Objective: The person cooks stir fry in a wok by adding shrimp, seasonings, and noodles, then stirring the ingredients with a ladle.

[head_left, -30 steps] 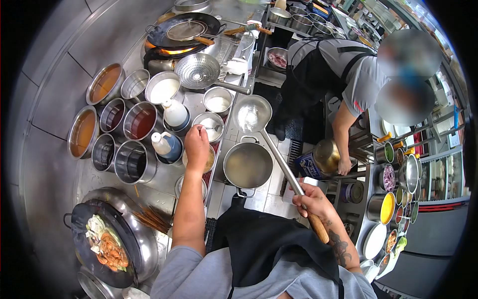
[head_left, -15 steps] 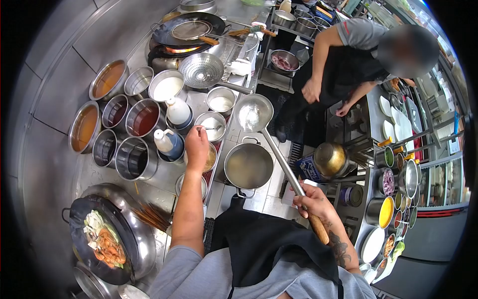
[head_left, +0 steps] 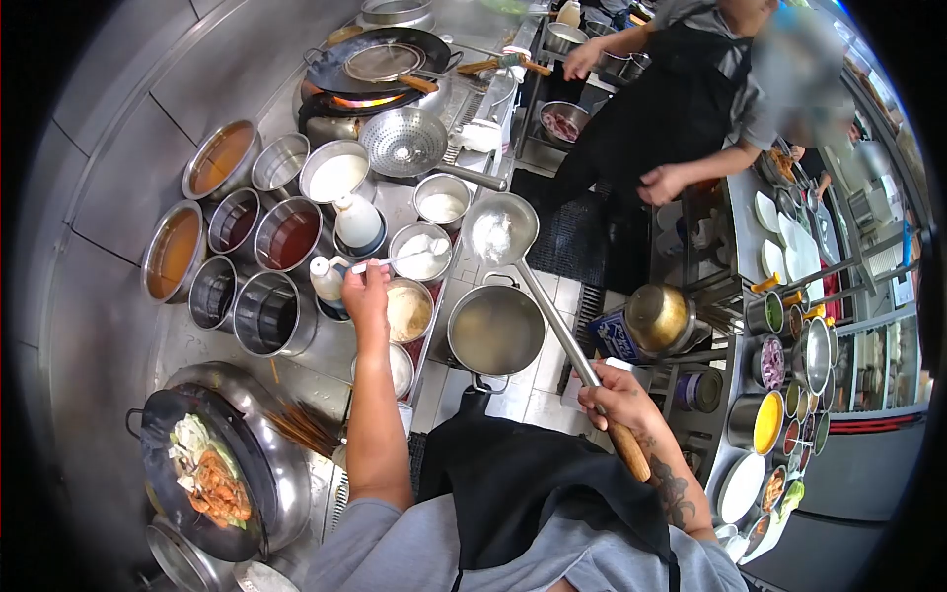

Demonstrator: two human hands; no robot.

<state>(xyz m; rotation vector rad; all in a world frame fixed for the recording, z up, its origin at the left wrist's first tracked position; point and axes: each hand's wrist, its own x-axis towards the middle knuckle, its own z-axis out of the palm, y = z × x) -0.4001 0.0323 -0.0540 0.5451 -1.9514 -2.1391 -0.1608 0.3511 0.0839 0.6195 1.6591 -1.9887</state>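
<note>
My left hand [head_left: 369,299] is closed on a small spoon [head_left: 395,260], whose tip carries white powder above a metal tin of white powder [head_left: 419,269]. My right hand [head_left: 619,397] grips the wooden-ended handle of a long ladle [head_left: 555,312]. White powder [head_left: 491,237] lies in the ladle's bowl. Just below that bowl, a two-handled pot [head_left: 496,331] holds cloudy liquid. Near my left hand are a tin of beige powder [head_left: 407,312] and two squeeze bottles [head_left: 356,219] standing in tins.
Flame shows under a wok [head_left: 414,49] at the back. A perforated skimmer [head_left: 402,143] lies across the counter. Several sauce tins [head_left: 288,235] stand at left, with a wok of food [head_left: 158,464] at lower left. A co-worker [head_left: 681,94] stands at right.
White powder has appeared in the ladle's bowl. My left hand has drawn back toward me, and the spoon now shows more fully. The co-worker has shifted and raised an arm toward the back.
</note>
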